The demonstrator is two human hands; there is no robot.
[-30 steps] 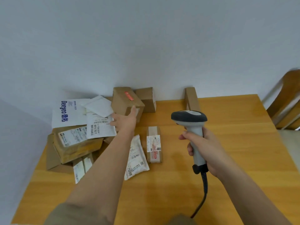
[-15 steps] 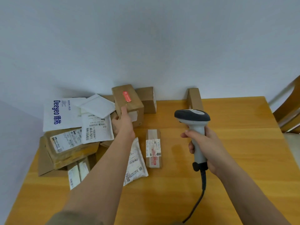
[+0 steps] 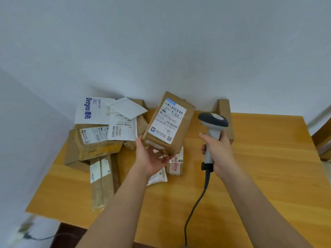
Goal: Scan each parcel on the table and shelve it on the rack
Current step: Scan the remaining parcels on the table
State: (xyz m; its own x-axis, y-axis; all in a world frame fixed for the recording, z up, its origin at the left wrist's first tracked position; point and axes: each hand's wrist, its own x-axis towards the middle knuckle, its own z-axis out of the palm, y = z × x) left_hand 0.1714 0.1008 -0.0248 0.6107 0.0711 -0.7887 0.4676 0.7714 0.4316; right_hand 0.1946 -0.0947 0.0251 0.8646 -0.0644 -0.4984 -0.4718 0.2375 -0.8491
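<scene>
My left hand [image 3: 152, 156] grips a brown cardboard parcel [image 3: 186, 126] from below and holds it tilted above the wooden table [image 3: 268, 176], its white barcode label [image 3: 168, 120] facing me. To its right, my right hand [image 3: 217, 151] grips the handle of a grey barcode scanner [image 3: 213, 122], whose head points toward the wall. The scanner's black cable [image 3: 195, 206] hangs down toward the table's front edge.
A heap of parcels fills the table's back left: white mailers [image 3: 93, 111] [image 3: 123, 129], a taped brown box [image 3: 96, 142], a long paper-wrapped packet [image 3: 102, 183]. A small labelled box [image 3: 176, 164] lies under the raised parcel. A carton [image 3: 224, 111] leans on the wall. Wooden chair [image 3: 322, 140] at right.
My left hand has lifted the brown parcel off the heap and turned it so the label faces me. The scanner hand stayed about where it was. My view shifted.
</scene>
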